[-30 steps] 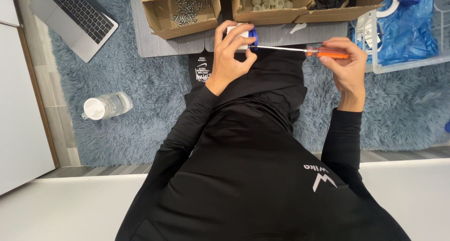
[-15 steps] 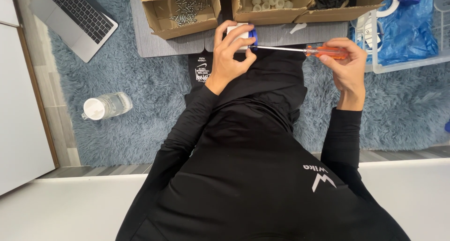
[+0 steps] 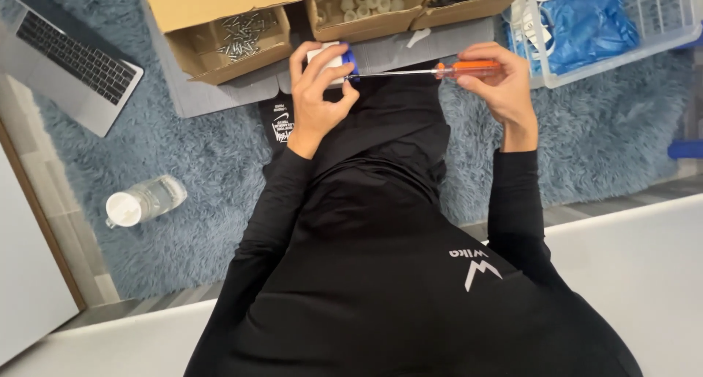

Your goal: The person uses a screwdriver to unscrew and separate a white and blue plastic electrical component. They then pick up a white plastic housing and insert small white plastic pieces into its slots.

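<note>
Seen from above, a person in a black long-sleeved top sits on a shaggy blue-grey rug (image 3: pixel 198 172), both arms stretched forward. The left hand (image 3: pixel 316 98) grips a small white part with a blue end (image 3: pixel 335 57), fingers (image 3: pixel 322 63) curled and pinching it from both sides. The right hand (image 3: pixel 498 84) holds a screwdriver with an orange handle (image 3: pixel 469 70), fingers wrapped closed around the handle. The thin metal shaft runs level from the handle leftward, and its tip meets the blue end of the white part. Both are held just above the person's lap, in front of a grey mat (image 3: pixel 220 95) lying on the rug.

On the mat stand open brown cardboard boxes. The left box (image 3: pixel 227 43) holds a heap of loose silver screws (image 3: pixel 245 34). The middle box (image 3: pixel 366 10) holds small pale cylindrical pieces. A third box (image 3: pixel 469 0) at upper right has dark contents, too unclear to name.

To the right sits a clear plastic bin (image 3: pixel 615 43) with a blue bag (image 3: pixel 593 21) inside. At upper left a silver laptop (image 3: pixel 69 65) lies open at an angle. A clear plastic bottle with a white cap (image 3: pixel 145 201) lies on its side on the rug, well left of the person. A small black label with white print (image 3: pixel 282 122) shows just below the left wrist. A white surface (image 3: pixel 659 274) fills the lower edge.
</note>
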